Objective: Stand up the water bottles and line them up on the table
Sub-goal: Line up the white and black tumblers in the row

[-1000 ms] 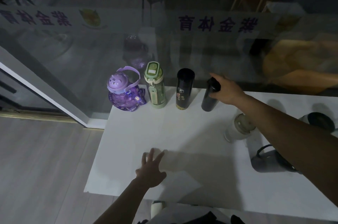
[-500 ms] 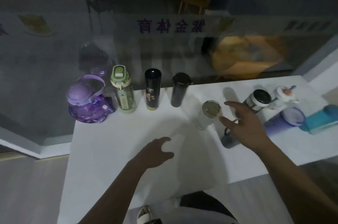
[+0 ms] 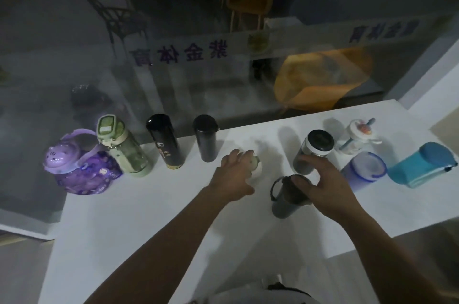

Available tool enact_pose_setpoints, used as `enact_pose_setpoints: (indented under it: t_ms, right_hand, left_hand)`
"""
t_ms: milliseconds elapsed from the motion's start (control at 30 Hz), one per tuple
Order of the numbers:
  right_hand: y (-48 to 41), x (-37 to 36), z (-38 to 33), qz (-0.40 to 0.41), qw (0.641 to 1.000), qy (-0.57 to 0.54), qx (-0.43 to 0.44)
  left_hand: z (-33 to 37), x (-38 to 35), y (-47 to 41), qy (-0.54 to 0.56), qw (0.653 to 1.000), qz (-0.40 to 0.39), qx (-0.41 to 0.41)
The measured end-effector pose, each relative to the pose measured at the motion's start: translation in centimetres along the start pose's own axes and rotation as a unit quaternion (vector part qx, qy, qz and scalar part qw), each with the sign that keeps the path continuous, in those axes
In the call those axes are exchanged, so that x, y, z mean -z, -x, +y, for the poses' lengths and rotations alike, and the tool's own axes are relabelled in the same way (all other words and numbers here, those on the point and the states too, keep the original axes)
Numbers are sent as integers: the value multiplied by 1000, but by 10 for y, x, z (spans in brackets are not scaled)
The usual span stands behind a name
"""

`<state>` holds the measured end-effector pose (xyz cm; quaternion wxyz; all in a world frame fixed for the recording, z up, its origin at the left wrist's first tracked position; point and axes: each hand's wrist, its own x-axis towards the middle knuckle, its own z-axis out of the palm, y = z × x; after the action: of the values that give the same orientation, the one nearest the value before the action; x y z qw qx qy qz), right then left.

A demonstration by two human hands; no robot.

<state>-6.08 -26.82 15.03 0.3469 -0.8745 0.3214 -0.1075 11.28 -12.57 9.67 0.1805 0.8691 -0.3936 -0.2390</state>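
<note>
Four bottles stand in a row along the back of the white table (image 3: 139, 219): a purple cat bottle (image 3: 74, 172), a green bottle (image 3: 124, 149), a black bottle with gold print (image 3: 165, 142) and a dark plain bottle (image 3: 206, 139). My left hand (image 3: 233, 178) grips a small white bottle (image 3: 257, 166) just right of the row. My right hand (image 3: 323, 187) lies with spread fingers over the lid of a dark grey bottle with a handle (image 3: 283, 204). Behind it stands a clear bottle with a black lid (image 3: 314, 152).
At the right are a white straw-top bottle (image 3: 357, 137), a lilac bottle with a blue rim (image 3: 362, 170) and a teal bottle (image 3: 422, 167), the last two lying down. A glass wall (image 3: 173, 80) runs right behind the table. The table's right edge is near the teal bottle.
The view has swung right. My left hand left the bare table and took hold of the white bottle. My right hand moved from near the white bottle onto the dark grey bottle.
</note>
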Motion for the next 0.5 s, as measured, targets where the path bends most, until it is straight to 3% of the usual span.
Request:
enact_pose_setpoints:
  t_ms: [133,500]
  right_hand:
    - [-42,17,35,-47,998,44,29]
    - [-154,42,98,-155,970,176,56]
  left_hand:
    - [7,-10,-26,-101,995,-13,-7]
    - [19,14,-63,-27,995,-57,75]
